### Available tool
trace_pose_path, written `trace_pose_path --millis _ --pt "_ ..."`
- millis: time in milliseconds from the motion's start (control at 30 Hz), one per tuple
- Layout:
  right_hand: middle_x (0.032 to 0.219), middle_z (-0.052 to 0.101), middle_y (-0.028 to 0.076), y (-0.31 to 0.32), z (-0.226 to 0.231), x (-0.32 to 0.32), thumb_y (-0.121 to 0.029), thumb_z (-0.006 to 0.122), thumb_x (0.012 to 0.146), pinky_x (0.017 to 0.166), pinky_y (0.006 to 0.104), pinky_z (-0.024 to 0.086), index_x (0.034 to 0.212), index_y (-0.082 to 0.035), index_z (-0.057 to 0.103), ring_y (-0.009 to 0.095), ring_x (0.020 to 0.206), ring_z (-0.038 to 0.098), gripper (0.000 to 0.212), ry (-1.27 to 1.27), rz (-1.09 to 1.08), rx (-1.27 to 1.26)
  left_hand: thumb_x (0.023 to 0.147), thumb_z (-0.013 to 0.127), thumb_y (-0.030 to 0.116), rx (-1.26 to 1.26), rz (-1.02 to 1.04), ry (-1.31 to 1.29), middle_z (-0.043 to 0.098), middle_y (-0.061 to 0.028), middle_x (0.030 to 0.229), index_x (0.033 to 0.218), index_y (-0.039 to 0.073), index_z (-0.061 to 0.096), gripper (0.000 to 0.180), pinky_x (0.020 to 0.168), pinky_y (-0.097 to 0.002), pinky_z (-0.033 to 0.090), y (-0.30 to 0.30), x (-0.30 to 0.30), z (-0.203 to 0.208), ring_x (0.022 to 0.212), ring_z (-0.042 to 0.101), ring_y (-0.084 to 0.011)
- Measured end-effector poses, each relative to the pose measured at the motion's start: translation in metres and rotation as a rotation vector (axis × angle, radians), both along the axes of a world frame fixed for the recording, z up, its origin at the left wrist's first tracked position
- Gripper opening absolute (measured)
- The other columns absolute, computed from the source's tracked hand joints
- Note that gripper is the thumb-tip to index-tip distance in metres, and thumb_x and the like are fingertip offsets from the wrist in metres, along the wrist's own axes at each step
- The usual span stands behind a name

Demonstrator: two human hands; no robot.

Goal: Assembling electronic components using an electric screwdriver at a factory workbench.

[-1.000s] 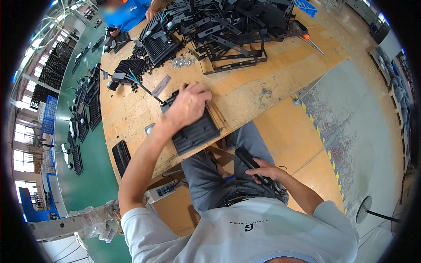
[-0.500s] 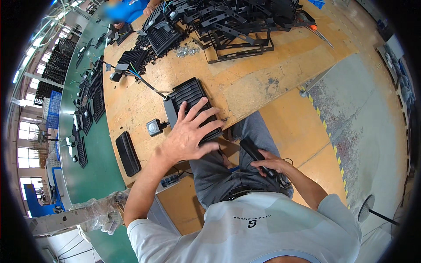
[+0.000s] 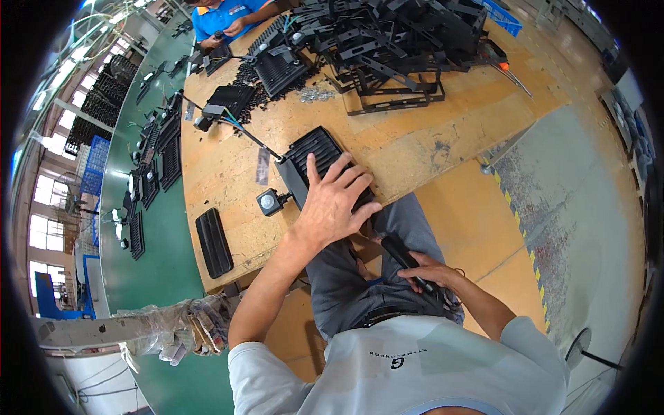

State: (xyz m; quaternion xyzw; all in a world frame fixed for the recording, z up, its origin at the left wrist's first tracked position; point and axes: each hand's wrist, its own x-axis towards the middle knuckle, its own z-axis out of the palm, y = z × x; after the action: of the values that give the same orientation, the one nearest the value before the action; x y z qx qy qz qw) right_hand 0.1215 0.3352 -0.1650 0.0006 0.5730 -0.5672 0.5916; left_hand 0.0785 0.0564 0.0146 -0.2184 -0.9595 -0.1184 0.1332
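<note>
My left hand (image 3: pixel 335 197) lies over a black floodlight (image 3: pixel 316 146) with a ribbed back, near the table edge closest to me. Its fingers are spread across the ribs, and the lower part of the lamp is hidden beneath them. A small box-shaped sensor with a pale round lens (image 3: pixel 268 202) sticks out on the lamp's left. From the lamp's upper left runs a black cable (image 3: pixel 252 137) ending in blue and green wires. Down by my thigh, my right hand (image 3: pixel 430 272) is closed around a black, stick-shaped electric screwdriver (image 3: pixel 399 252).
A dark oblong case (image 3: pixel 214 242) lies at the table's left edge. Farther back are black metal brackets (image 3: pixel 387 55) in a heap, small silver parts (image 3: pixel 317 94), more lamps (image 3: pixel 280 72) and an orange-handled screwdriver (image 3: pixel 512 74). A co-worker (image 3: pixel 232 21) sits beyond, beside a green conveyor (image 3: pixel 169 228).
The view has shifted, so table and lamp appear farther right and lower. My left hand stays on the lamp, my right hand on the screwdriver. More of the co-worker's hands shows.
</note>
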Motion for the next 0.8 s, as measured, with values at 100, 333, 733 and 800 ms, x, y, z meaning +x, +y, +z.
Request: trace_pose_path --millis 100,333,733,800 --pt "0.071 0.058 0.005 0.006 -0.005 0.001 -0.025 0.075 0.092 0.05 0.0299 0.05 0.113 -0.007 0.049 0.016 0.058 0.061 0.037 -0.024 -0.02 0.017 0.09 0.071 0.027 0.138 -0.083 0.227 0.07 -0.0096 0.114 0.111 0.006 0.071 0.03 0.108 -0.0538 0.038 -0.014 0.006 0.036 0.118 0.059 -0.0352" --pt "0.071 0.058 0.005 0.009 -0.016 -0.004 -0.021 0.075 0.092 0.047 0.0309 0.05 0.112 -0.006 0.049 0.017 0.057 0.061 0.036 -0.018 -0.073 -0.009 0.091 0.068 0.012 0.693 0.753 0.339 0.074 -0.011 0.088 0.101 0.001 0.072 0.015 0.076 -0.0321 0.053 -0.192 -0.03 -0.002 0.08 0.069 -0.0173" --pt "0.073 0.058 0.005 0.01 -0.01 -0.003 -0.022 0.077 0.091 0.048 0.0312 0.05 0.128 -0.003 0.047 0.017 0.058 0.062 0.052 -0.028 -0.098 0.069 0.083 0.068 0.014 0.192 0.846 0.255 0.071 -0.0181 0.093 0.102 0.005 0.075 0.022 0.082 -0.0443 0.053 -0.237 -0.103 -0.054 0.086 0.069 -0.0362" --pt "0.073 0.058 0.004 0.008 -0.004 -0.005 -0.021 0.078 0.09 0.048 0.0309 0.051 0.132 -0.003 0.044 0.016 0.058 0.063 0.057 -0.026 -0.085 0.063 0.085 0.069 0.015 0.167 0.801 0.295 0.07 -0.0187 0.091 0.098 0.004 0.074 0.018 0.08 -0.0435 0.053 -0.244 -0.102 -0.056 0.084 0.068 -0.0367"
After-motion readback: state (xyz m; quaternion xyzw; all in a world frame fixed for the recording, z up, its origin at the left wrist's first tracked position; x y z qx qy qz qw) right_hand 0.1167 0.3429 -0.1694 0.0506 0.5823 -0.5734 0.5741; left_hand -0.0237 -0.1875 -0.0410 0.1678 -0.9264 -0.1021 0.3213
